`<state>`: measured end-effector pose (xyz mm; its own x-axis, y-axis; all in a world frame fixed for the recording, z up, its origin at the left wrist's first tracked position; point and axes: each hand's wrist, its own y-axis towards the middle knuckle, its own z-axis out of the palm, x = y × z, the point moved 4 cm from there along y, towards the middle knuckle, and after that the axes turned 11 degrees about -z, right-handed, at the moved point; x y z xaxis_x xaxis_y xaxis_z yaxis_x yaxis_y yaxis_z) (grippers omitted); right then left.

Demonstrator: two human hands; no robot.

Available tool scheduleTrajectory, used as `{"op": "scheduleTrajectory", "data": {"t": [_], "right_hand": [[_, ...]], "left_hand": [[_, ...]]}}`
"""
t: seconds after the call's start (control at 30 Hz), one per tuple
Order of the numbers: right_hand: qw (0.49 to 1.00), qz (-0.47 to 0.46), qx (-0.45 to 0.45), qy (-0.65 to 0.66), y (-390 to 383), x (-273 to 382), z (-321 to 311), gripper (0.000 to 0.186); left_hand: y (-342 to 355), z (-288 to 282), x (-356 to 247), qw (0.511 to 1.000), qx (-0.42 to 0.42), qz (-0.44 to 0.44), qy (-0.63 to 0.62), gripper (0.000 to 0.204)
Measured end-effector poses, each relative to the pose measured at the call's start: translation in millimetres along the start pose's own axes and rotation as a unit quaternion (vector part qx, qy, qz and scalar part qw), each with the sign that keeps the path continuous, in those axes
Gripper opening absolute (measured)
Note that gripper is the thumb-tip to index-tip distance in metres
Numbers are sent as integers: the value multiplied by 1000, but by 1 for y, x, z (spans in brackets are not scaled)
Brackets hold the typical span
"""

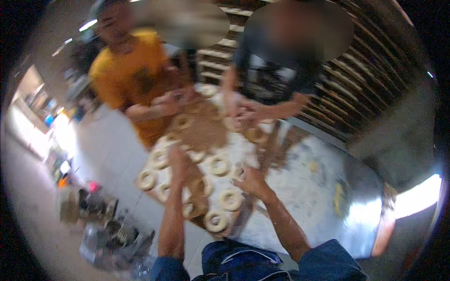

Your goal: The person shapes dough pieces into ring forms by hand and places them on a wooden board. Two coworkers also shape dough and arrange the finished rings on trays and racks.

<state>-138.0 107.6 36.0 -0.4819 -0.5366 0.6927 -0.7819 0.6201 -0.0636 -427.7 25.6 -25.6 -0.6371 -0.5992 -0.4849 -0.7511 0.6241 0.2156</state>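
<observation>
Pale dough rings, such as this dough ring (219, 165), lie in rough rows on a brown board (199, 199) dusted with white flour. My left hand (178, 164) is over the board's left part, among the rings; its fingers are smeared by motion. Farther right, my right hand (254, 181) has its fingers and thumb curled around the edge of another dough ring (239, 171). Closer to me lie two more, a dough ring (230, 200) and a dough ring (216, 221) by the near corner. The picture is blurred, so fine contact is hard to make out.
Across the board stand a person in a yellow shirt (133, 77) and a person in a dark shirt (276, 82), hands over the far rings. A floury metal table (309, 196) extends right. Slatted racks (370, 70) stand behind; clutter (112, 234) sits on the left floor.
</observation>
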Motion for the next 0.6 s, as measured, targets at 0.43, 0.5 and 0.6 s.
{"op": "scheduleTrajectory", "data": {"t": [0.43, 0.5, 0.6], "right_hand": [[906, 232, -283, -211, -105, -322, -152, 44], [881, 188, -337, -274, -130, -364, -165, 48], [933, 138, -268, -195, -133, -376, -169, 50]], "left_hand": [[-179, -62, -174, 958, 91, 9, -273, 14], [-203, -47, -227, 942, 120, 70, -306, 13], [-246, -13, -265, 918, 189, 101, -332, 15]]}}
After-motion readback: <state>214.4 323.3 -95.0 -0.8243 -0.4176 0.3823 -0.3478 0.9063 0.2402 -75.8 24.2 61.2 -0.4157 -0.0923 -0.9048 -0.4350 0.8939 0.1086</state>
